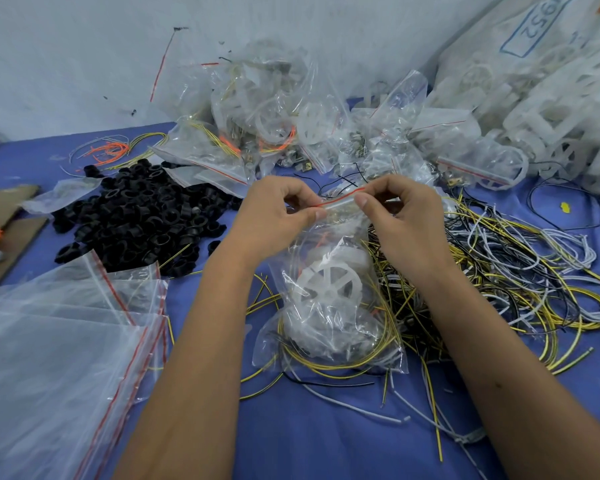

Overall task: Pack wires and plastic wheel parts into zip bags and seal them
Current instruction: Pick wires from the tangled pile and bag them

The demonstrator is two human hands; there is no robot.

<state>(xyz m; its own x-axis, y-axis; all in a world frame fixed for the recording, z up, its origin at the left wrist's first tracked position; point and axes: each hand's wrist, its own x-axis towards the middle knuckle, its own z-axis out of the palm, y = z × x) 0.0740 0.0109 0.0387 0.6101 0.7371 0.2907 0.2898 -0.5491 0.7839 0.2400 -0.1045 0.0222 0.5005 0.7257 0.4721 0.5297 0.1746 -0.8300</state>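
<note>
A clear zip bag (329,327) with a red seal line hangs in front of me over the blue table. Inside it sit a white spoked plastic wheel (328,282) and coiled yellow wires (340,365). My left hand (278,213) pinches the left end of the zip strip (340,199) between thumb and fingers. At the strip's right end, my right hand (400,213) pinches it the same way. The strip is stretched nearly level between both hands.
A stack of empty zip bags (59,344) lies at the left. Black plastic rings (142,213) are heaped behind it. Loose yellow, white and black wires (520,271) spread at the right. Filled bags (291,133) pile at the back, white wheel parts (551,126) at the far right.
</note>
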